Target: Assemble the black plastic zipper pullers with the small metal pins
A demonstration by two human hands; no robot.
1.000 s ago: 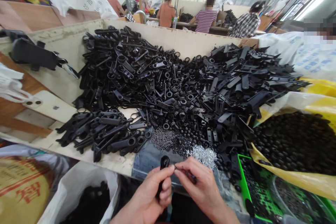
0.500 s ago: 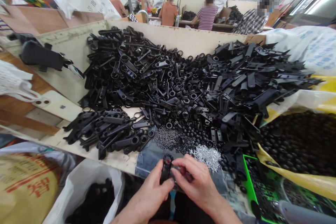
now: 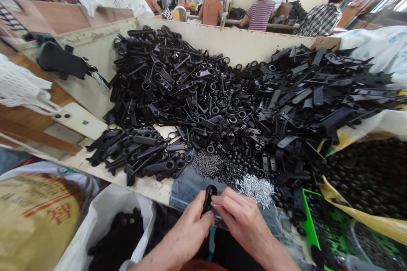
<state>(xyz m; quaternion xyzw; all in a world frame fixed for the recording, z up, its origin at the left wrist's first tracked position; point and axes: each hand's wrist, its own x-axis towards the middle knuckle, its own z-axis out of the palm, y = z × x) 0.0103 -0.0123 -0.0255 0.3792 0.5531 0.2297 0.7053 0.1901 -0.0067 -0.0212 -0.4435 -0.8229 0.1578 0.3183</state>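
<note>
My left hand [image 3: 193, 221] grips a black plastic part with a ring-shaped end [image 3: 209, 198], its ring pointing up and away from me. Close against the part's right side, my right hand [image 3: 243, 214] is closed in a pinch. A small pale, thin thing seems to show at its fingertips, too small to name. Just beyond the hands lie a heap of short silver pins [image 3: 256, 188] and a heap of small grey pieces [image 3: 207, 164], both by a dark cloth [image 3: 184, 188] at the bench edge.
Large piles of black ringed parts [image 3: 165, 76] and flat black pieces [image 3: 305, 93] fill the walled bench. A white sack [image 3: 92, 216] stands lower left, a green tray [image 3: 308, 216] lower right. A phone [image 3: 84, 123] lies left. Several people sit working beyond the far wall.
The black part has turned in my left hand and now leans right. My right fingers have closed in against its side. The whole view has shifted slightly.
</note>
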